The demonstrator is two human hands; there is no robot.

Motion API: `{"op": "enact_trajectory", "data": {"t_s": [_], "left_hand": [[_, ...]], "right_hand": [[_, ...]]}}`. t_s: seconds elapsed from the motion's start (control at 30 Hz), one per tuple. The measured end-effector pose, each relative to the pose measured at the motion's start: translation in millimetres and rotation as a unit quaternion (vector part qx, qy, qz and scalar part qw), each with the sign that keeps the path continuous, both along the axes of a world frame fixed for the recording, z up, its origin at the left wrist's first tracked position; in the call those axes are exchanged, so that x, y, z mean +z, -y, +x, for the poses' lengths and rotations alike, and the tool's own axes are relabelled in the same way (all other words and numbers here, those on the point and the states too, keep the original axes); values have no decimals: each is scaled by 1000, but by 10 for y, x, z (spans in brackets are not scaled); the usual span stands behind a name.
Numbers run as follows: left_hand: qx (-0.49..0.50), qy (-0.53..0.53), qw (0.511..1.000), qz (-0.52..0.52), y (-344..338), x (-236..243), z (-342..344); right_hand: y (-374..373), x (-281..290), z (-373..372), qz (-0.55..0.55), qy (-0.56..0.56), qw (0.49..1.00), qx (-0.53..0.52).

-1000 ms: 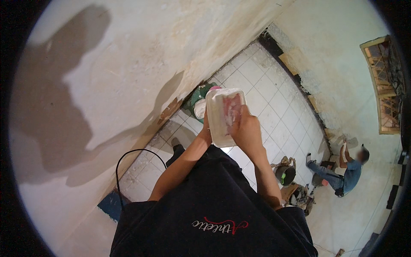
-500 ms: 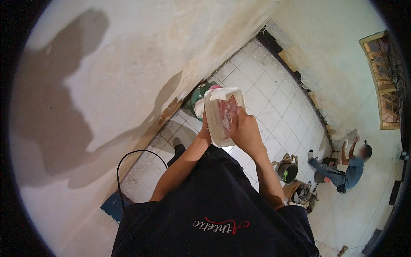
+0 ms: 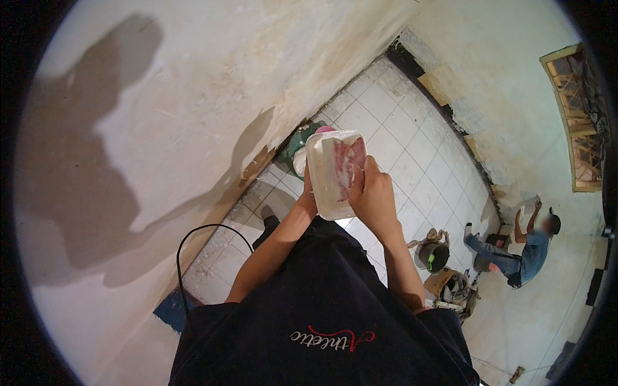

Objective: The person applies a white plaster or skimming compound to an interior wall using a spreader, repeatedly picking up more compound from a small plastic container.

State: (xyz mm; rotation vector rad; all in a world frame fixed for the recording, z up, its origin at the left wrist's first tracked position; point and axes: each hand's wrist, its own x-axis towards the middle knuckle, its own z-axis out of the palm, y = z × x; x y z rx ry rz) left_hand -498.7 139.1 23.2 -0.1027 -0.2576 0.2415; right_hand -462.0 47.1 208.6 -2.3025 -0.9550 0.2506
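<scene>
My left hand (image 3: 309, 193) grips the left side of a white rectangular plastic tub (image 3: 324, 188), most of its fingers hidden beneath. Pale smears coat the tub's inside. Closed around a flat reddish scraper (image 3: 348, 159) is my right hand (image 3: 376, 201), at the tub's right side. White paste streaks the scraper's face, and its blade lies over the tub's opening against the right wall. Whether the blade touches the tub's floor is unclear.
Left rises a stained wall (image 3: 212, 77). Beyond the tub sits a green sack-like thing (image 3: 302, 138). At right are a dark bucket (image 3: 439, 258), a cardboard box with rags (image 3: 454, 289) and a low-seated person (image 3: 533, 254) reaching to the wall. A black cable (image 3: 178, 257) loops at left.
My right hand has shifted the scraper slightly right inside the tub, toward its right rim. My left hand and the tub stay nearly in place.
</scene>
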Motion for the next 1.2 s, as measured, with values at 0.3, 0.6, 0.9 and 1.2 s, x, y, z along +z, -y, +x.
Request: {"op": "enact_trajectory", "data": {"t_s": [0.3, 0.6, 0.9, 1.2], "left_hand": [[39, -108, 977, 178, 9, 8, -25], [-2, -210, 978, -3, -29, 508, -68], [-3, -92, 996, -13, -101, 88, -178], [-38, 44, 997, -47, -102, -26, -320]], "right_hand": [[25, -100, -64, -24, 41, 999, 8], [-42, 136, -95, 1, 17, 999, -31], [-127, 89, -227, -1, 5, 999, -37], [-140, -78, -447, 7, 48, 999, -8]]}}
